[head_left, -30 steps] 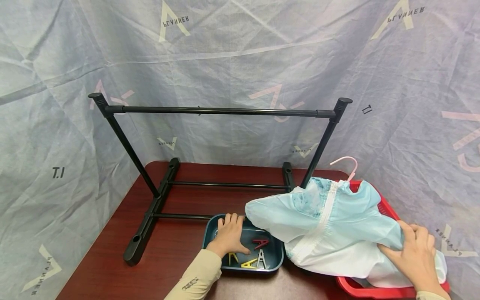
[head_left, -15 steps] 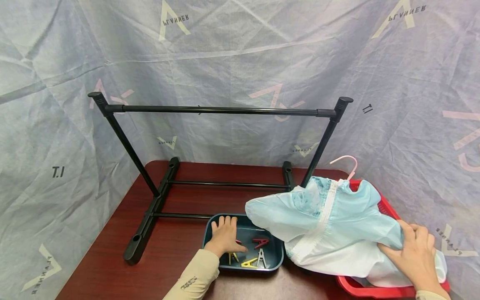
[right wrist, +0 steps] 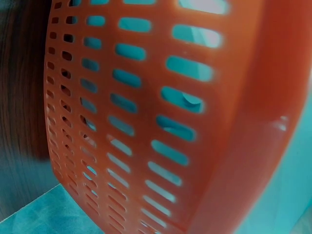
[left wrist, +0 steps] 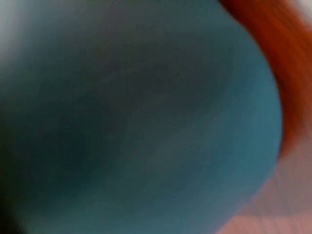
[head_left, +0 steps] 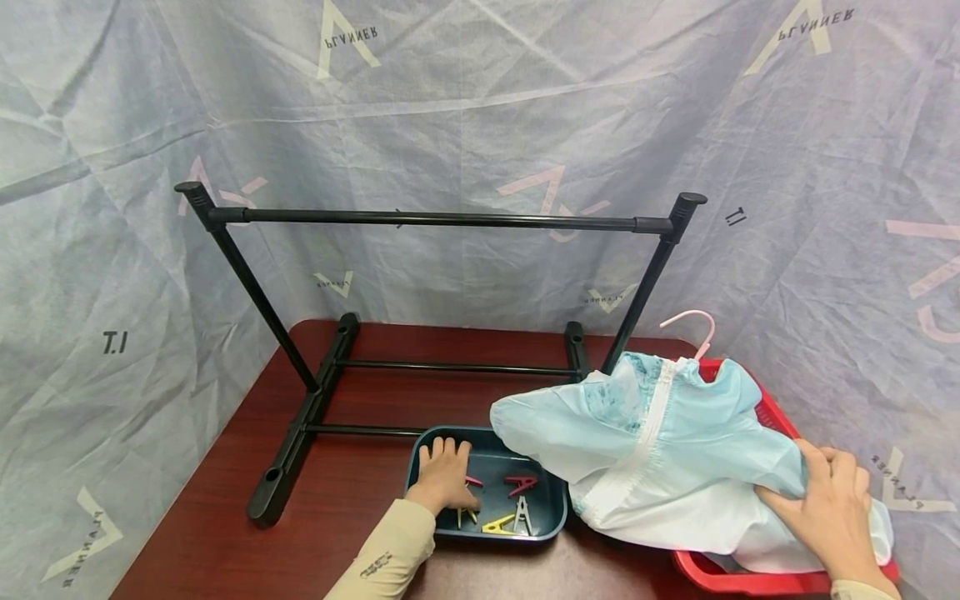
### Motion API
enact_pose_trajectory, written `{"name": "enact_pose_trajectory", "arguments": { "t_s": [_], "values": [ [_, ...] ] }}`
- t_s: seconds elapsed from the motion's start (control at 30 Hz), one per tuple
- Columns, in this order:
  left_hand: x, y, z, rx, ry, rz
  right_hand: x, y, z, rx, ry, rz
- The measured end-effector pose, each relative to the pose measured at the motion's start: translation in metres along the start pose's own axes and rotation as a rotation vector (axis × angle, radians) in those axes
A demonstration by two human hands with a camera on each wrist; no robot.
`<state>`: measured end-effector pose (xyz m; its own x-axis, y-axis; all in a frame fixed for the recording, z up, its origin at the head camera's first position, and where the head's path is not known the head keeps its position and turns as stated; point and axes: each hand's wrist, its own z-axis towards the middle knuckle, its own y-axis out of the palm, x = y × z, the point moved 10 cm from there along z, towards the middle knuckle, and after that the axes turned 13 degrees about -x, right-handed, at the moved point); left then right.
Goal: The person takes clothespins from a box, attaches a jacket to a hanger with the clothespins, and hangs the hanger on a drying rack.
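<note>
My left hand [head_left: 442, 479] is inside the dark blue tray [head_left: 553, 523], fingers spread over its left side and thumb pointing right. Beside and partly beneath it lie a red clothespin [head_left: 473, 481] and a yellow one, both half covered. To their right are a second red clothespin [head_left: 521, 484], a grey clothespin [head_left: 522, 517] and another yellow clothespin [head_left: 497, 525]. My right hand [head_left: 832, 508] rests on the light blue and white jacket [head_left: 697, 467], thumb apart from the fingers. A pink hanger hook [head_left: 701, 327] sticks out at the jacket's collar.
Under the jacket stands a red basket [head_left: 720, 582]; its slotted wall [right wrist: 146, 112] fills the right wrist view. A black rack [head_left: 450, 219] stands behind the tray on the dark red table [head_left: 225, 500]. A grey printed cloth [head_left: 465, 108] hangs behind. The left wrist view is blurred.
My left hand has moved left and slightly down within the tray, uncovering more of the red clothespin near its thumb. The right hand and jacket stay in place.
</note>
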<state>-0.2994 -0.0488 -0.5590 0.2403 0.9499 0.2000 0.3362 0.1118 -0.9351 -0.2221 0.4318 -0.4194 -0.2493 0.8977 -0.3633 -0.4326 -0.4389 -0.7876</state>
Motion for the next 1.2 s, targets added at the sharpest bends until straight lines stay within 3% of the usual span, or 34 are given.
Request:
{"name": "enact_pose_trajectory", "arguments": {
  "t_s": [0.3,0.47,0.67,1.2],
  "values": [
    [-0.009,0.003,-0.001,-0.032,-0.090,-0.022,0.001,0.002,0.000,-0.031,0.026,-0.011],
    [-0.014,0.012,0.005,-0.023,-0.105,-0.019,0.002,0.004,0.001,-0.051,0.046,-0.014],
    [-0.011,0.008,0.003,-0.055,-0.115,-0.012,0.002,0.003,0.001,-0.035,0.033,-0.014],
    [0.006,0.005,0.009,0.005,0.090,-0.029,0.001,0.001,0.001,-0.003,0.000,-0.006]
  ]
}}
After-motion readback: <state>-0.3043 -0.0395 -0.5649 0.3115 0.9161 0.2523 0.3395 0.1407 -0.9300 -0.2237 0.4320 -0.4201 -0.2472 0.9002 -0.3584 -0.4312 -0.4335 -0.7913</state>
